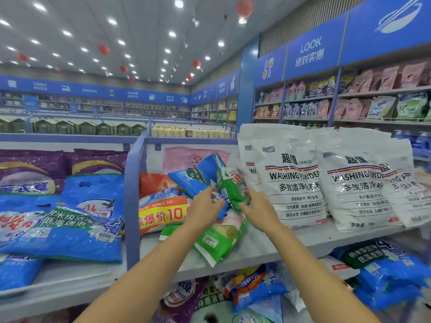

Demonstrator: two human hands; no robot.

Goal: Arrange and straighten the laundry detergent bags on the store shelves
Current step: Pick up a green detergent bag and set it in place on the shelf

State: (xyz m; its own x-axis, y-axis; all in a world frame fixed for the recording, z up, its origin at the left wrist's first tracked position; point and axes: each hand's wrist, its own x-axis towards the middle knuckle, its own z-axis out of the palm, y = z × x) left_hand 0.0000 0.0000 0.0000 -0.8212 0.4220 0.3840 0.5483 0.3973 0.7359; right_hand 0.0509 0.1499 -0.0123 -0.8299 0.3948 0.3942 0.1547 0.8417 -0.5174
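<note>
At the middle of the upper shelf, both your hands meet on a loose heap of detergent bags. Your left hand has its grip closed on the lower edge of a blue bag, which tilts up and leans to the right. Your right hand has its grip curled around the bottom of a green bag. That bag stands nearly upright, pressed against the blue bag, between your two hands.

Below your wrists a second green bag lies flat, one corner hanging over the shelf's front edge. Left of your left hand an orange and yellow bag lies on its back, and a pink bag leans on the rear panel behind the heap.

Just right of your right hand, the white washing-powder bags stand upright in a row, overlapping one another.

A blue divider closes the section on the left. Beyond it, blue bags lie stacked flat in front of purple bags that stand at the back.

On the lower shelf, more bags lie jumbled.
</note>
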